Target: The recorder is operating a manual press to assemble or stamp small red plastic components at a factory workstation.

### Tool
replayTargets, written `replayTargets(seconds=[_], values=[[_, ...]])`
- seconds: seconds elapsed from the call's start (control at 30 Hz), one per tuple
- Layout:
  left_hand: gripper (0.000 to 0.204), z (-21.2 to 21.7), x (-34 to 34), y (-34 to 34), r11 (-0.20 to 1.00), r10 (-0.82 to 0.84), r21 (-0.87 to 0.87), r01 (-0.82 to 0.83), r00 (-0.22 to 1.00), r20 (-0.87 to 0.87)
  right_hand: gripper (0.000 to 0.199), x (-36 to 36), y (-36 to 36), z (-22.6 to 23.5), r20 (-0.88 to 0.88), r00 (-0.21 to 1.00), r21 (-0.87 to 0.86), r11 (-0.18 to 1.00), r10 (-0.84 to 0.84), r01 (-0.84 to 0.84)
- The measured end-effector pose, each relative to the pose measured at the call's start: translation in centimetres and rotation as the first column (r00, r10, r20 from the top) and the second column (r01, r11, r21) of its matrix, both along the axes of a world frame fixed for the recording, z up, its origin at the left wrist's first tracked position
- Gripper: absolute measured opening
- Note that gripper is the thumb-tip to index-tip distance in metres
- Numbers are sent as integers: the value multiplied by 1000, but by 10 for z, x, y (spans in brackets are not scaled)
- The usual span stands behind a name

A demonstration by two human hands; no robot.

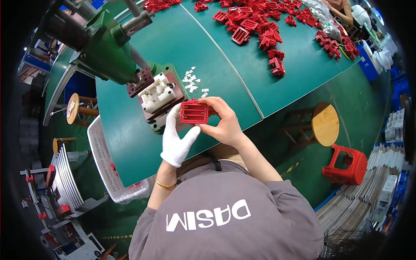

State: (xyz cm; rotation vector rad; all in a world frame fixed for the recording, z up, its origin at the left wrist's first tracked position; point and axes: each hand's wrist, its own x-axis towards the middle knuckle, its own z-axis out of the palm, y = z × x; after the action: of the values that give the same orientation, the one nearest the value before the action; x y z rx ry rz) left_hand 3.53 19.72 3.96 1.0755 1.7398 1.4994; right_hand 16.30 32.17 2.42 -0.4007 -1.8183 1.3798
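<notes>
Both hands hold one red plastic battery holder (194,112) in front of the green press (106,50). My left hand (177,138), in a white glove, grips its left side. Bare fingers of my right hand (224,121) close on its right side. Slots and small metal contacts show in the holder's upturned face. Just beyond and to the left, a white fixture block (157,93) sits on the press base. Small white pieces (190,79) lie scattered on the table beside the base.
Red plastic parts (251,24) pile up across the far side of the green table (143,156). A white basket (104,160) stands by its left edge. Wooden stools (325,124) and a red stool (345,165) stand on the floor. Another person (340,11) sits at the far right.
</notes>
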Motion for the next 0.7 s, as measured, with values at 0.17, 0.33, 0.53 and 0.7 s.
replayTargets(seconds=[0.17,0.33,0.53,0.7], values=[[78,4,-38,-16,999,-32,19,36,984,-173,54,-10,-1,2,48,977,-71,976,208,-204],[74,10,-56,-25,993,-111,-76,95,963,-247,58,-27,-14,2,28,962,-159,951,272,-265],[67,8,-74,-34,998,-53,-25,52,998,-41,62,-49,-34,-12,-74,955,-295,908,289,-297],[69,10,-116,-27,990,56,124,-74,988,146,52,-56,-36,-21,-29,998,-214,975,55,-60]])
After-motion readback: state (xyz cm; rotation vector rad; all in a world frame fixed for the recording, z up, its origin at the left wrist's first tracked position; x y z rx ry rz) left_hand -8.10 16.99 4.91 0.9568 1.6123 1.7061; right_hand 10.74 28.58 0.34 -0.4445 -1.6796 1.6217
